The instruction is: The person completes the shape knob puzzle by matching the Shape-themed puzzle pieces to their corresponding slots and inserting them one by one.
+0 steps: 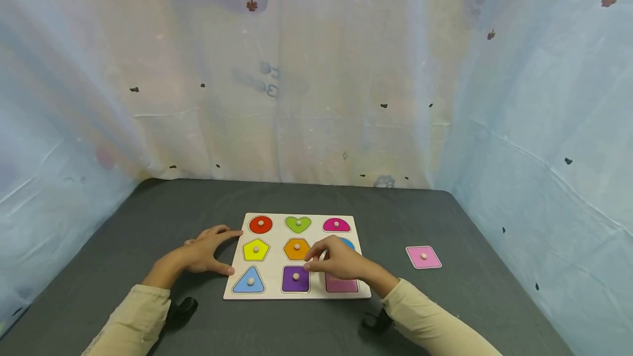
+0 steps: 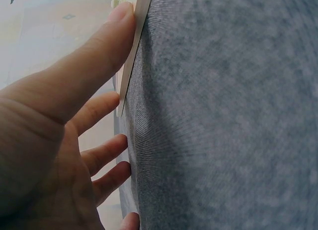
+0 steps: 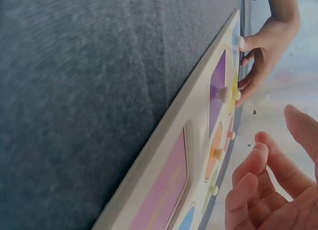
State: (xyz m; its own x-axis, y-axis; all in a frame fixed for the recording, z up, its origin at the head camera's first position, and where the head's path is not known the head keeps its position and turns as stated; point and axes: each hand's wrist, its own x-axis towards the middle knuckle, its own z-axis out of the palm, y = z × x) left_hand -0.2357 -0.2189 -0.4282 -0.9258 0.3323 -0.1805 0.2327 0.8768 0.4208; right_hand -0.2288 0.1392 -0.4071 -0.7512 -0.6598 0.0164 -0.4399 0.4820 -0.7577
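Note:
A pale wooden puzzle board (image 1: 278,231) lies on the grey table, with coloured shapes carrying small knobs. My left hand (image 1: 200,254) rests against its left edge, thumb and index finger spread and touching the board. Over the lower right part hovers my right hand (image 1: 341,262), its fingers loosely bent and holding nothing. Its fingertips are near the purple square (image 1: 289,285) and the orange hexagon (image 1: 293,254). Partly under that hand is a pink square recess (image 3: 161,190) with no piece in it. The blue shape (image 1: 348,243) is partly hidden by the hand.
A pink square piece (image 1: 430,260) with a knob lies on the table (image 1: 475,295) to the right of the board. Patterned curtains (image 1: 321,142) hang behind and at both sides. A dark strap (image 1: 183,312) hangs by the left wrist.

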